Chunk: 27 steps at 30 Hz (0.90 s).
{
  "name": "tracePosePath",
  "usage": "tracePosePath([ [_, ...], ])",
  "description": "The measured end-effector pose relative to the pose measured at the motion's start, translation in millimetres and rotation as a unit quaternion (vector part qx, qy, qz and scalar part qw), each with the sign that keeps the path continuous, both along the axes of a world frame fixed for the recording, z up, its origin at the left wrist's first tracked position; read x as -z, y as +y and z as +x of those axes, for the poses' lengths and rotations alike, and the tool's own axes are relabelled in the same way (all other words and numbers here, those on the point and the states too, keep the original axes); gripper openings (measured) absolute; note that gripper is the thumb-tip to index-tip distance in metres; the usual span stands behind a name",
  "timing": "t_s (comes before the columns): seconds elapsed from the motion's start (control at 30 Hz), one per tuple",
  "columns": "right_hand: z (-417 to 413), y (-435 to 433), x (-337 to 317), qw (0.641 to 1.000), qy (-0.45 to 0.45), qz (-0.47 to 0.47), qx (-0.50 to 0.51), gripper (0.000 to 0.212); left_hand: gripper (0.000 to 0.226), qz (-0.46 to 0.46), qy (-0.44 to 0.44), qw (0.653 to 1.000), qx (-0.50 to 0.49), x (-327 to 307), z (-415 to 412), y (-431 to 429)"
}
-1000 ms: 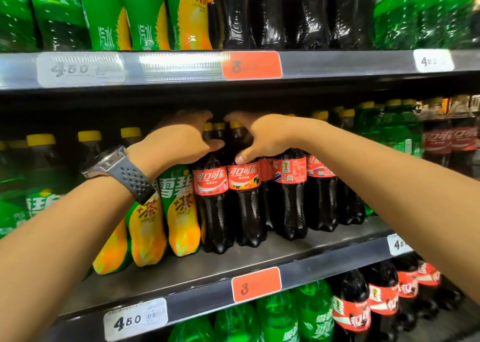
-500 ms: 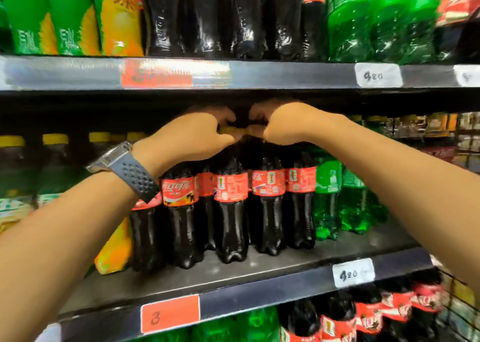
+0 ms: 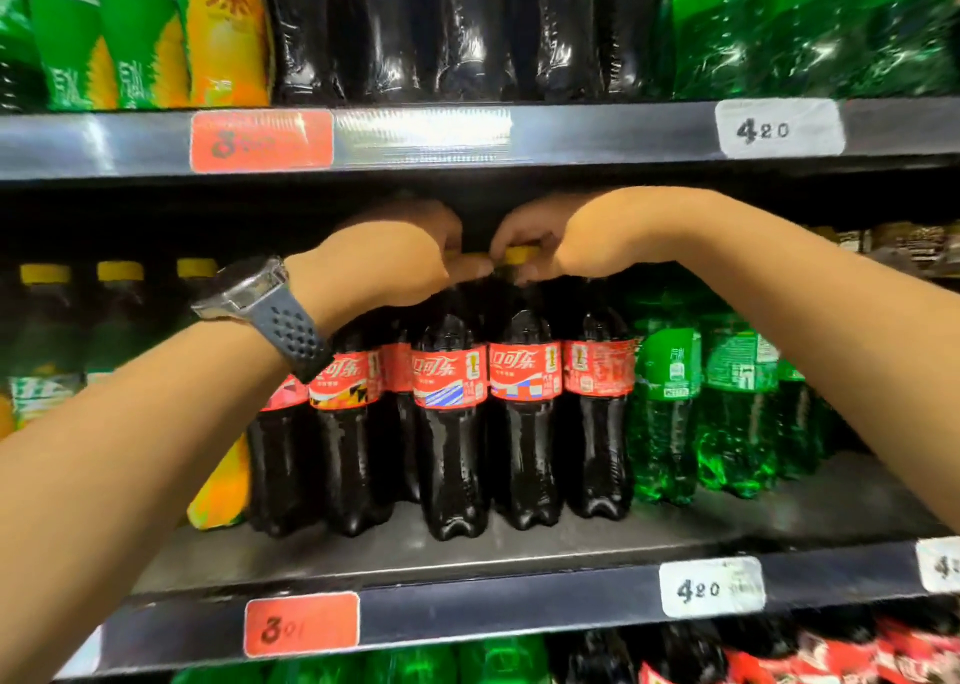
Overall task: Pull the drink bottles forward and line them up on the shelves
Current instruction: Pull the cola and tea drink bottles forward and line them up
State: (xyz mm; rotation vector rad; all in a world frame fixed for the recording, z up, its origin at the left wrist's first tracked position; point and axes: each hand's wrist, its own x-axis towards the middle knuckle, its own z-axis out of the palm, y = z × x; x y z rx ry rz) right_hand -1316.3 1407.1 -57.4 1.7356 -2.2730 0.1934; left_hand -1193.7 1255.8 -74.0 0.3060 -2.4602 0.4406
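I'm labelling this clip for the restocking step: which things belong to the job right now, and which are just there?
In the job: left hand and right hand, gripping the tops of the cola bottles; middle shelf.
Just there for now: green bottles, price tags, wristwatch, top-shelf bottles.

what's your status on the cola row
Left hand and right hand each grip a cola top. Cola row upright, set back from shelf lip. Green bottles tight alongside, upper shelf just overhead.
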Motion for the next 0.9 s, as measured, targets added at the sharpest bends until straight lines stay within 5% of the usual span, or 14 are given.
tracePosePath([
  [0.2, 3, -1, 3, 0.995, 0.073, -0.03, 0.059, 0.069, 0.029, 0.067, -0.082, 0.991, 0.084, -6, 17, -4],
  [0.47, 3, 2, 3, 0.998, 0.045, -0.003, 0.047, 0.053, 0.032, 0.042, -0.019, 0.999, 0.016, 1, 7, 2],
  [0.9, 9, 7, 7, 0.996, 0.059, -0.003, 0.069, 0.073, 0.027, 0.051, -0.003, 0.999, 0.019, 7, 12, 7],
])
